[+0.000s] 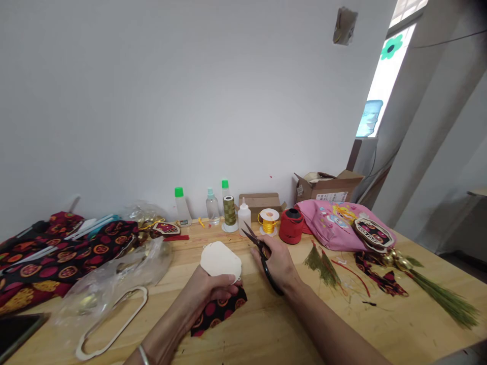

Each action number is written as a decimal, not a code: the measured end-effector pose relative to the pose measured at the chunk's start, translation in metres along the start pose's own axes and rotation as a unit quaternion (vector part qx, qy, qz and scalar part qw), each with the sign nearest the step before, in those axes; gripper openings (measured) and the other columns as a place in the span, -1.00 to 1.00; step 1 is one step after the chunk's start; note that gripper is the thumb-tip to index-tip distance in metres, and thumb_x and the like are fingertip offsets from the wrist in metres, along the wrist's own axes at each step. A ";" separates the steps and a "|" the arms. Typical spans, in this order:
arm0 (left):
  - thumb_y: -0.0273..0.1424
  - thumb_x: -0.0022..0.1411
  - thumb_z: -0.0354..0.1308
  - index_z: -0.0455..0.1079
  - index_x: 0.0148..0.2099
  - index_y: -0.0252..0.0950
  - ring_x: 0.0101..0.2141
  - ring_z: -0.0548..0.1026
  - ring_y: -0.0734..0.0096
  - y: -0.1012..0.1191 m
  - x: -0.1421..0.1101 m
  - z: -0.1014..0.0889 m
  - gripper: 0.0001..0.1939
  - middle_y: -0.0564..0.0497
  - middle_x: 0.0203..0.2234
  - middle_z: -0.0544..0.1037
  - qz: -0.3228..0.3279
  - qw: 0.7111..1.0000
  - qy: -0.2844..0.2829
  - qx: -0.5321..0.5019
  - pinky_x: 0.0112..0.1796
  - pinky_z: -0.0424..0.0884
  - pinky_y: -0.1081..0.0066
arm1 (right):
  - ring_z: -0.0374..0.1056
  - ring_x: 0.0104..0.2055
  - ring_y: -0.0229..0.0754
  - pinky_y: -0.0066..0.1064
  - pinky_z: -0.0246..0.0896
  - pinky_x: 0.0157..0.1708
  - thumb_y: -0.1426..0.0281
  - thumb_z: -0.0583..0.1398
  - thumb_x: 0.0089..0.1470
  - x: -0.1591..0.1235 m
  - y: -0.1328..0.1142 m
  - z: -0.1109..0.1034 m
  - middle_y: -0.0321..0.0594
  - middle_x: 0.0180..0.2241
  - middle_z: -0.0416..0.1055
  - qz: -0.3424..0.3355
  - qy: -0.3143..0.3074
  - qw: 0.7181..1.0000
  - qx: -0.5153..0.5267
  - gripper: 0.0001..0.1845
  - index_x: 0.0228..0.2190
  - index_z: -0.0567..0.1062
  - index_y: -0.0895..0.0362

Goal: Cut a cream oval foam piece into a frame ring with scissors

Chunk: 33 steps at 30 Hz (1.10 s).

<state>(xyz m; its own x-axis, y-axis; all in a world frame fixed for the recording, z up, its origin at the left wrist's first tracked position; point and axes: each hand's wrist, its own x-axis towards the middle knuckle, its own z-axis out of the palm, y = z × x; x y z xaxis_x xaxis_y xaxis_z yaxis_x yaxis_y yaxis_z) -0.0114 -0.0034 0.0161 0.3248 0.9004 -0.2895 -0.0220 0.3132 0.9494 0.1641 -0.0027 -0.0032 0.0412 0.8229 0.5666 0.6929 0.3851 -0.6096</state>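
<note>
My left hand [217, 286] grips a flat cream-coloured plate [221, 259] with rounded, scalloped edges, thumb on top. Beneath it hangs a piece of dark patterned fabric [218, 314] with red and orange round motifs; whether the fingers also pinch this fabric is hidden. To the right, my right hand [277, 261] is wrapped round black-handled scissors [262, 247], whose blades are parted and point up and left, away from the plate. A cream frame [114, 319] with an open middle lies at the lower left on the wooden table [266, 329].
Along the wall stand a green thread spool [229, 210], a white squeeze bottle [244, 218], a yellow cord spool [269, 220] and a red spool [291, 226]. Folded patterned fabric [68, 258] and a plastic bag [125, 268] lie left. At right are a pink bag [327, 223] and tassels [445, 296].
</note>
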 end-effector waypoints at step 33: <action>-0.45 -0.04 0.16 0.39 -0.25 -0.41 -0.31 0.46 0.32 -0.004 0.003 0.010 -0.76 -0.10 -0.35 0.53 0.083 0.986 -0.067 -0.129 -0.26 0.37 0.40 | 0.08 -0.62 -0.41 -0.59 0.02 -0.60 0.57 0.02 -0.26 -0.007 -0.019 0.016 -0.43 -0.64 0.14 0.039 -0.092 0.959 0.264 -0.73 -0.40 0.35 0.17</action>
<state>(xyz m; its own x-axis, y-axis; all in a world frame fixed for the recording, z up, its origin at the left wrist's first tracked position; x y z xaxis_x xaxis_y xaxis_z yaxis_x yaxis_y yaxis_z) -0.0007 -0.0050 0.0127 0.4175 0.9033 -0.0987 -0.3192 0.2475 0.9148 0.1395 -0.0088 -0.0045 -0.0841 0.8989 0.4299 0.2290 0.4373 -0.8697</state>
